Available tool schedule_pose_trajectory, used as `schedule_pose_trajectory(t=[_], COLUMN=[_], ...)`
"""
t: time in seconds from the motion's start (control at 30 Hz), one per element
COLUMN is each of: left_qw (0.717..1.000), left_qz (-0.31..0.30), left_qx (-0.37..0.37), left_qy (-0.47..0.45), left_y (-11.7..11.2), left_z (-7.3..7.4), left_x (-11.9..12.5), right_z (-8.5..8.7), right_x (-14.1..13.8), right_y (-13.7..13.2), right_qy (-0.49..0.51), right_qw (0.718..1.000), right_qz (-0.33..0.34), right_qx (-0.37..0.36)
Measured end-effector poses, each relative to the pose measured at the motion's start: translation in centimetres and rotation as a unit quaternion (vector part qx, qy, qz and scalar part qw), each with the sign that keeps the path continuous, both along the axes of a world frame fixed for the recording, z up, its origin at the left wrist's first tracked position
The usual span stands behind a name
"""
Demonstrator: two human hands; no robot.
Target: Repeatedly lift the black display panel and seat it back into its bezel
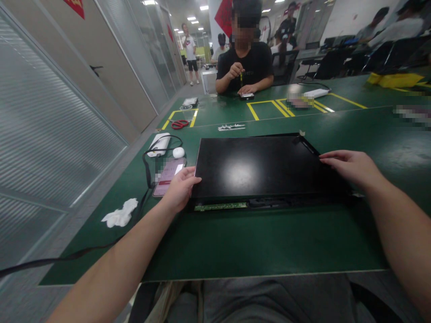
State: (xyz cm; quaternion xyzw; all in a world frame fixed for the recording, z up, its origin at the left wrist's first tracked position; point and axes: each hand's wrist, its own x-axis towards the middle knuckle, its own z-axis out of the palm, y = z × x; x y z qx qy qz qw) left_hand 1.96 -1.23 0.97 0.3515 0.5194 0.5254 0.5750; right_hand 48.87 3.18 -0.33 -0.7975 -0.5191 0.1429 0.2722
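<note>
A black LCD panel (pixel 242 168) with a glossy reflection lies over a thin black frame (pixel 308 144). Frame edges show along the back and right of the panel. A green circuit strip (pixel 220 207) runs along the near edge, at its left part. My left hand (pixel 180 188) grips the panel's left edge, thumb on top and fingers partly hidden beneath. At the right side, my right hand (pixel 352 167) has its thumb and fingers pinched together at the edge of the black frame.
On the green table (pixel 269 251), left of the panel, are a phone (pixel 167 177), a white earbud case (pixel 178 152), a white power bank (pixel 159 144), a black strap (pixel 147 170) and crumpled tissue (pixel 121 213). Red scissors (pixel 179 124) lie farther back. A person sits opposite, holding a tool.
</note>
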Motion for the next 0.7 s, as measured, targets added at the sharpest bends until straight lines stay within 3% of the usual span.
schedule_pose_trajectory(t=[0.7], left_qw=[1.000], left_qz=[0.007], left_qx=[-0.005], left_qy=[-0.003], left_y=[-0.2], left_z=[0.3], left_x=[0.3], right_z=[-0.9], right_x=[1.0], right_y=[0.6], right_qy=[-0.044], right_qw=[0.999], right_qz=[0.026], right_qx=[-0.001])
